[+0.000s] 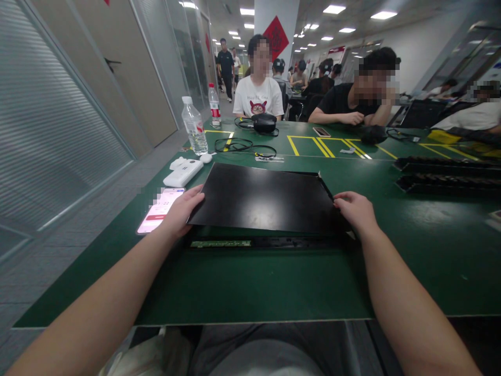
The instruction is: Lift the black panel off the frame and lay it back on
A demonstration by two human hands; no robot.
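Both side edges of the panel [262, 201] are clamped, one in the left hand [185, 210], one in the right hand [357, 211], likely to steady it over the near half of the table [254, 292].

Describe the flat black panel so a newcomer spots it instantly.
Over the green table, find the left hand and right hand. Between them is the flat black panel. Unlike the narrow strip below it in view, it is broad and glossy.
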